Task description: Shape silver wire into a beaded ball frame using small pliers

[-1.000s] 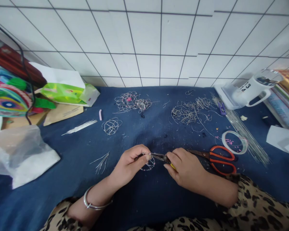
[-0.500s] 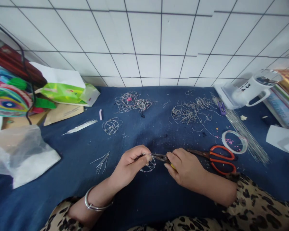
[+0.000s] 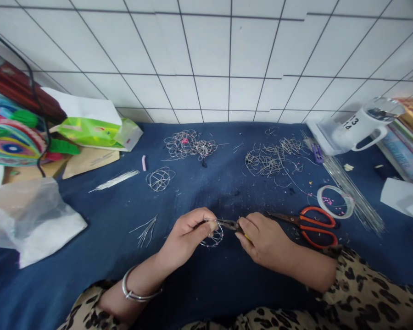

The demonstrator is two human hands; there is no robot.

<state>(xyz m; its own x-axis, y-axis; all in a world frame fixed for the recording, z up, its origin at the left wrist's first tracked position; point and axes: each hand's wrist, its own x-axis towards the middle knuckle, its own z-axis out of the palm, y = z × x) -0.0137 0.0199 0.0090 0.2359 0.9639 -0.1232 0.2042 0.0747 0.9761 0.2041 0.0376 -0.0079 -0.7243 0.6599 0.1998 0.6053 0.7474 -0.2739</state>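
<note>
Between the thumb and fingers of my left hand (image 3: 189,233) is a small round wire frame (image 3: 217,237) with tiny pinkish beads on it. My right hand (image 3: 266,240) is wrapped round a pair of pliers (image 3: 231,225) with a bit of yellow handle showing. The jaws point left and meet the wire at my left fingertips; exactly what they grip is too small to see. Just right of my right hand lie scissors (image 3: 315,224) with orange-red handles. A separate wire ball (image 3: 160,178) rests beyond my left hand.
Loose wires (image 3: 146,231) and a white wire bundle (image 3: 115,180) lie at left, near a plastic bag (image 3: 51,220). Tangled wire heaps (image 3: 189,143) sit farther back. On the right are a clear ring-shaped dish (image 3: 349,208) with pink beads, long wires (image 3: 359,197) and a white mug (image 3: 366,128).
Almost nothing differs. The wire frame has turned very slightly at my left fingertips, while both hands and the pliers keep nearly the same place.
</note>
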